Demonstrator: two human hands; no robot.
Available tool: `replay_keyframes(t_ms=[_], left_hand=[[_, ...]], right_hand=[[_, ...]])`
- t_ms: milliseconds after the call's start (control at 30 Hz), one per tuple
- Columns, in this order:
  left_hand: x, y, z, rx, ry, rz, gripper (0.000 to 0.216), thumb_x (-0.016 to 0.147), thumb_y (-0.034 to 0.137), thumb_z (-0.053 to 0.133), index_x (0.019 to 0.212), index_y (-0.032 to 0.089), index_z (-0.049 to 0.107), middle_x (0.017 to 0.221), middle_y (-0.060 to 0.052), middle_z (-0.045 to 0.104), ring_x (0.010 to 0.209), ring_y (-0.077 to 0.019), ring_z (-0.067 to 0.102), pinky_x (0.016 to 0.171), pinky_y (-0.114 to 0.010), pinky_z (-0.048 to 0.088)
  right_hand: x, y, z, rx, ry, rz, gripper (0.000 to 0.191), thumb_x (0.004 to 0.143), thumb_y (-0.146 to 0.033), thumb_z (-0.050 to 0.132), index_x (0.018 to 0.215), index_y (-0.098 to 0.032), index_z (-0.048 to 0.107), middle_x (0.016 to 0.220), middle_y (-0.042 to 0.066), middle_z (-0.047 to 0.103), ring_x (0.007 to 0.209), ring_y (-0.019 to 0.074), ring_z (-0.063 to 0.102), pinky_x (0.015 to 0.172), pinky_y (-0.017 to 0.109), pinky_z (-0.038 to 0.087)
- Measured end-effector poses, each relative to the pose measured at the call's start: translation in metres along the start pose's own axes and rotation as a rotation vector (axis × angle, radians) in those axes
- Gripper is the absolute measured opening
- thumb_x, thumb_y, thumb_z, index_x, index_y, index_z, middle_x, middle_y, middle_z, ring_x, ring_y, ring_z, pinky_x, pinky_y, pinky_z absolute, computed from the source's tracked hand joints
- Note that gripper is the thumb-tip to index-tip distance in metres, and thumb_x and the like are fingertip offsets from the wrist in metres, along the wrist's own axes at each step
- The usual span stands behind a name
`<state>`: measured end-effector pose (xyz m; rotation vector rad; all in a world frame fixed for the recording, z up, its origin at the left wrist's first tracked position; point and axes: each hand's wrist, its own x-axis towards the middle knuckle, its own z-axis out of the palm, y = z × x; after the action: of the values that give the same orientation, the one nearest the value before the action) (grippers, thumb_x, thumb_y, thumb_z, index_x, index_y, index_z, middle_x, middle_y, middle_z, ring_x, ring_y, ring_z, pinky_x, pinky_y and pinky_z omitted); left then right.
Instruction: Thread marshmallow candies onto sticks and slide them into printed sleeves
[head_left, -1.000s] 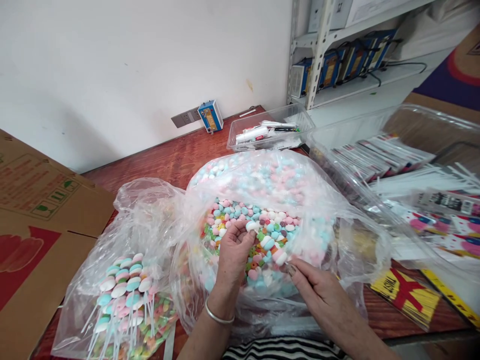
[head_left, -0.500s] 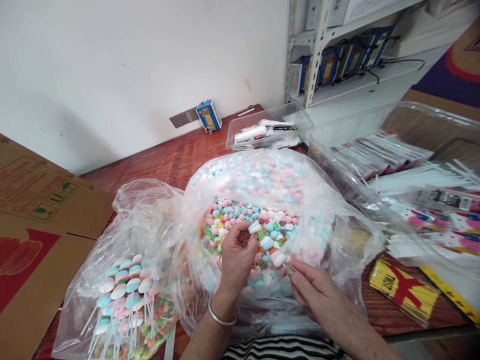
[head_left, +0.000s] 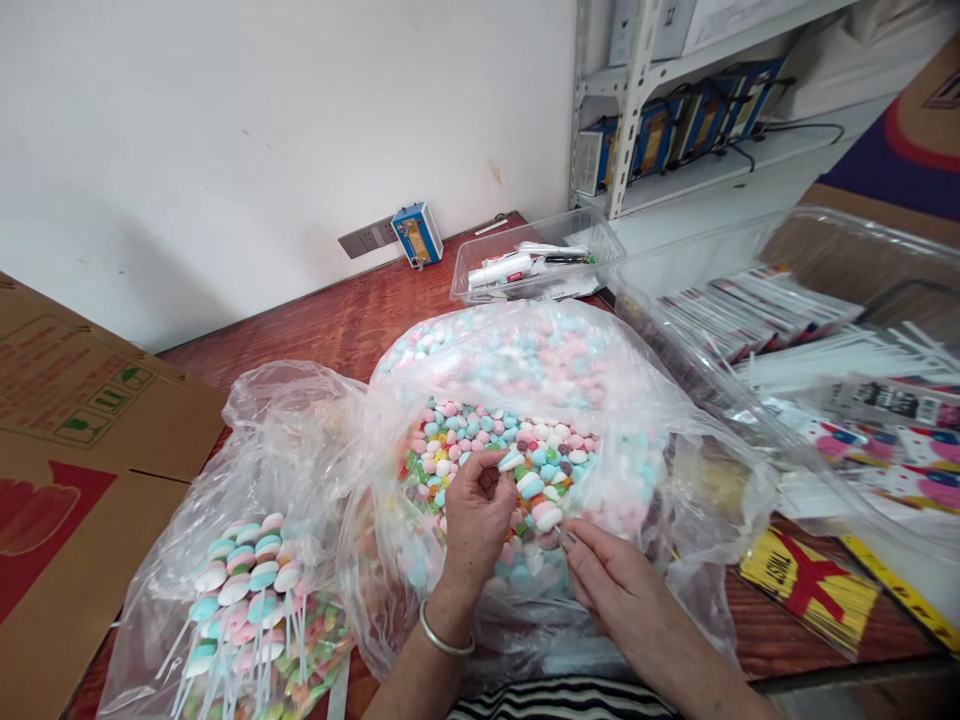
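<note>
Above the open plastic bag of loose candies (head_left: 555,435), my left hand (head_left: 480,510) is closed in a pinch on a small blue-and-white candy (head_left: 512,460). Fingertips of my right hand (head_left: 619,575) are pressed round the stick of a lollipop, whose pink-and-white candy head (head_left: 547,514) points up and left, a little below the left hand. Most of that stick is hidden by the fingers. A clear bag to the left carries several finished-looking candy lollipops (head_left: 259,580) on white sticks, lying over green and orange sweets (head_left: 315,655).
Cardboard boxes (head_left: 90,450) stand on the left. Behind the candies is a clear tray (head_left: 465,280) with tubes and pens. On the right, a large clear bin (head_left: 750,420) holds white sticks and printed packets. Yellow twist ties (head_left: 806,590) lie on the red-brown table (head_left: 300,310).
My right hand has shifted slightly left with the lollipop, bringing its head a little nearer the left hand. My left hand keeps its pinch, almost unmoved.
</note>
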<state>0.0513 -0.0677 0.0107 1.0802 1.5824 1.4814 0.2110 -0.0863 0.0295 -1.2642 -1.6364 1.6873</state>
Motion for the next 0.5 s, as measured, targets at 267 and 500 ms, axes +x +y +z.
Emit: replay_keyframes(t_ms=[267, 500], left_hand=[[0.008, 0.02, 0.012, -0.641, 0.047, -0.313, 0.026, 0.079, 0.04, 0.069, 0.088, 0.021, 0.054, 0.073, 0.003, 0.058, 0.065, -0.0111, 0.059, 0.059, -0.021, 0.046], [0.013, 0.034, 0.028, -0.918, 0.06, -0.481, 0.024, 0.072, 0.03, 0.072, 0.081, 0.018, 0.054, 0.067, 0.005, 0.05, 0.055, -0.0067, 0.05, 0.055, -0.019, 0.044]], right_hand=[[0.006, 0.007, 0.013, -0.274, 0.169, -0.261, 0.025, 0.095, -0.028, 0.035, 0.08, -0.022, 0.055, 0.071, 0.001, 0.064, 0.065, 0.0177, 0.059, 0.059, 0.026, 0.043], [0.007, 0.013, 0.018, -0.394, 0.172, -0.316, 0.026, 0.097, -0.025, 0.032, 0.086, -0.022, 0.055, 0.076, 0.004, 0.068, 0.069, 0.0194, 0.066, 0.063, 0.027, 0.048]])
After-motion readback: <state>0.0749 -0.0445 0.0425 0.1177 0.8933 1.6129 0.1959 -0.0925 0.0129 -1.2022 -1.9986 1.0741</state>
